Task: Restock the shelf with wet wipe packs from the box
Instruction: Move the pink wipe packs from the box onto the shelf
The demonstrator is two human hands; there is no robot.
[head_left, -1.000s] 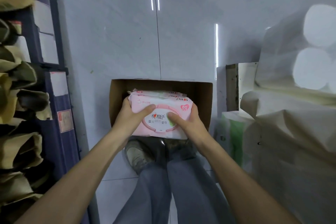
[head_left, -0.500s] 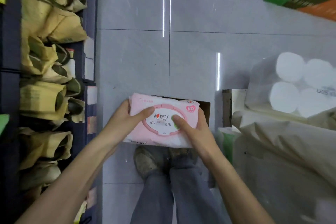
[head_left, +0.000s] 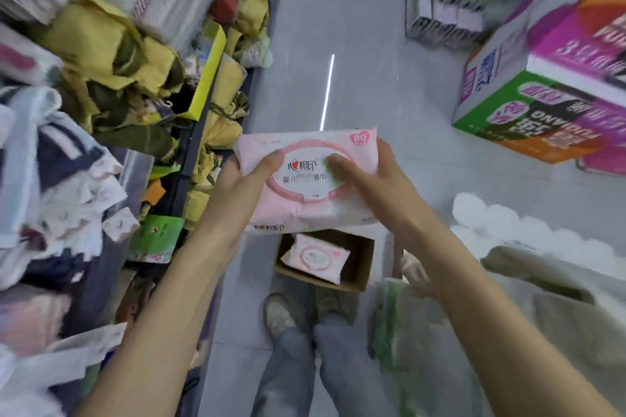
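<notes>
A pink wet wipe pack point(head_left: 305, 193) with a white oval lid is held flat in front of me, high above the floor. My left hand point(head_left: 237, 193) grips its left end, thumb on top. My right hand point(head_left: 376, 189) grips its right end, thumb on the lid. Below it the open cardboard box point(head_left: 359, 267) stands on the floor by my feet, with another pink wet wipe pack point(head_left: 316, 259) lying inside. The shelf point(head_left: 189, 145) runs along my left, crowded with yellow and green packages.
Colourful cartons point(head_left: 548, 101) are stacked at the right. White tissue rolls in plastic point(head_left: 528, 234) and beige bagged goods point(head_left: 559, 315) lie at the near right. A green-and-white pack point(head_left: 393, 325) sits beside the box. The grey tiled aisle point(head_left: 338, 78) runs ahead.
Both hands have lifted the pack up out of the box and away from it. The view has risen, so the shelf and aisle now show.
</notes>
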